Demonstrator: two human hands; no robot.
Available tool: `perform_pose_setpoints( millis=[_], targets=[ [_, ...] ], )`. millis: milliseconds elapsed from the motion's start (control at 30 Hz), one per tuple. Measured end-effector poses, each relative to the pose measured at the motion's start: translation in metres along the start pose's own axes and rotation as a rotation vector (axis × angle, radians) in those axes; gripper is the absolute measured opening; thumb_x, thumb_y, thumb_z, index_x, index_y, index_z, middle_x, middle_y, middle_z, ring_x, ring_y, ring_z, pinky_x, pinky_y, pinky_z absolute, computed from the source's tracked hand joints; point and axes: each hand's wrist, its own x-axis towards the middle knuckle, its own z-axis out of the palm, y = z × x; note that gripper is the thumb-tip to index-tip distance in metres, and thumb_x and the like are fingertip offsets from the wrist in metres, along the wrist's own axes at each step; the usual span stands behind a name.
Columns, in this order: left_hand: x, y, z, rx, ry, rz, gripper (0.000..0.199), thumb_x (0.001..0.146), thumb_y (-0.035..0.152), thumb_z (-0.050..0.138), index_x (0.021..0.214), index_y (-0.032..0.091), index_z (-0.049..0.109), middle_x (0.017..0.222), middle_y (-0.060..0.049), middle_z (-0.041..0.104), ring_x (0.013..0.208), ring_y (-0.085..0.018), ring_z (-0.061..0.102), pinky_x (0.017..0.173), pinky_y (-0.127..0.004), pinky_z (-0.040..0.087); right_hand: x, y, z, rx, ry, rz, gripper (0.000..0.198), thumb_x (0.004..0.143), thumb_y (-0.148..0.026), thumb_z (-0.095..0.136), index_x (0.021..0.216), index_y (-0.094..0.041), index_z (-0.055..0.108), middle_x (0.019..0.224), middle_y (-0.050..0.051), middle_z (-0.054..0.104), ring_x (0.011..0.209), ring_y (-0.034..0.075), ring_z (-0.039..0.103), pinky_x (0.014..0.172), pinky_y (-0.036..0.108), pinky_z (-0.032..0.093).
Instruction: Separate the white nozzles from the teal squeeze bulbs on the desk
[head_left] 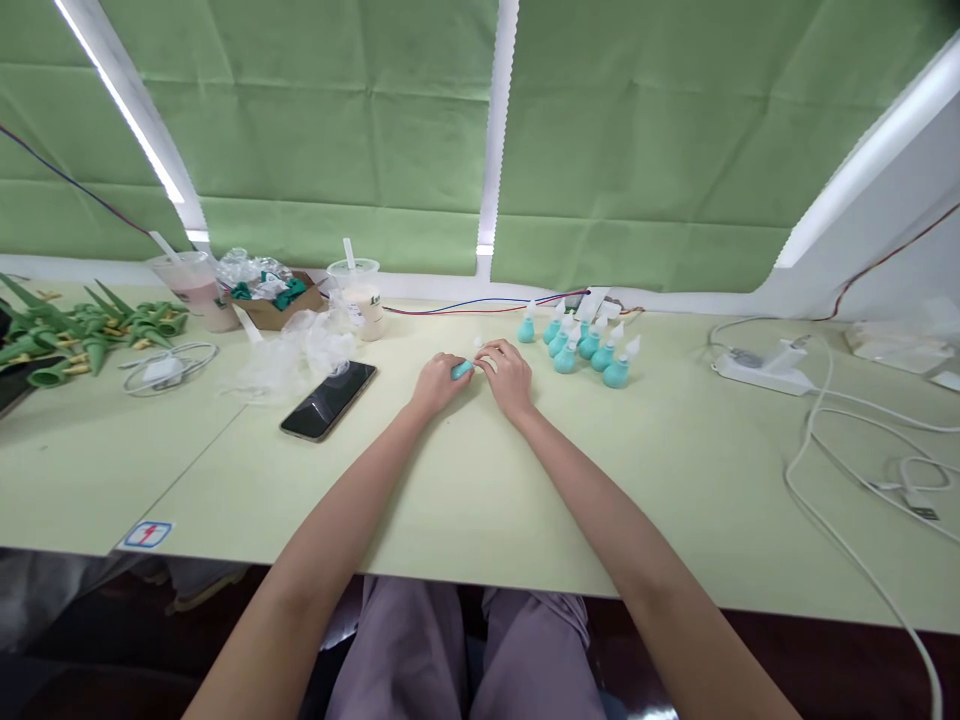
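My left hand (438, 383) is closed around a small teal bulb (462, 369), which lies tilted with one end toward my right hand. My right hand (508, 376) has its thumb and fingers pinched together at that end; whatever is between its fingertips is too small to make out. Just behind the fingertips a small white piece (478, 343) shows on the table. To the right of my hands stand several teal bulbs with white pointed tips (616, 372), grouped close together.
Left of my hands are a black phone (328, 401), crumpled clear plastic (289, 352), a drink cup (365, 308) and a cardboard box (279, 310). Green plastic plant-like parts (97, 328) lie farther left. A white power strip (763, 368) and loose cables are on the right.
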Motion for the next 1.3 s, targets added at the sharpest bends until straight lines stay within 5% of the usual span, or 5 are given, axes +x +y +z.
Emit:
perform_pose_setpoints(
  millis=[300, 800, 1167, 1300],
  targets=[
    [0.0, -0.004, 0.0, 0.112, 0.006, 0.055, 0.02, 0.081, 0.032, 0.051, 0.084, 0.023, 0.068, 0.078, -0.006, 0.063, 0.085, -0.02, 0.052, 0.076, -0.03, 0.041, 0.001, 0.007, 0.007, -0.109, -0.08, -0.06, 0.017, 0.09, -0.027, 0.046, 0.084, -0.022, 0.062, 0.088, 0.005, 0.059, 0.085, 0.02, 0.05, 0.071, 0.032, 0.034],
    [0.001, 0.0, -0.006, 0.001, 0.005, 0.055, 0.021, 0.079, 0.032, 0.054, 0.089, 0.022, 0.069, 0.082, -0.004, 0.065, 0.087, -0.02, 0.053, 0.078, -0.03, 0.042, 0.002, 0.009, -0.004, -0.141, -0.141, -0.157, 0.018, 0.091, -0.025, 0.045, 0.082, -0.022, 0.061, 0.087, 0.005, 0.059, 0.088, 0.02, 0.049, 0.078, 0.034, 0.031],
    [0.002, -0.001, -0.008, -0.102, 0.053, 0.046, 0.025, 0.08, 0.035, 0.055, 0.098, 0.023, 0.067, 0.082, -0.003, 0.066, 0.089, -0.02, 0.053, 0.078, -0.03, 0.042, 0.006, 0.016, 0.005, 0.156, -0.118, 0.056, 0.02, 0.091, -0.024, 0.04, 0.083, -0.021, 0.058, 0.086, 0.002, 0.056, 0.085, 0.017, 0.052, 0.075, 0.028, 0.039],
    [0.002, -0.002, -0.009, -0.156, 0.063, -0.001, 0.025, 0.081, 0.036, 0.054, 0.099, 0.024, 0.067, 0.091, -0.002, 0.068, 0.09, -0.019, 0.054, 0.081, -0.03, 0.042, 0.004, 0.013, 0.0, 0.184, -0.07, 0.029, 0.02, 0.091, -0.026, 0.041, 0.085, -0.022, 0.06, 0.088, 0.002, 0.056, 0.081, 0.015, 0.053, 0.072, 0.026, 0.04]
  ],
)
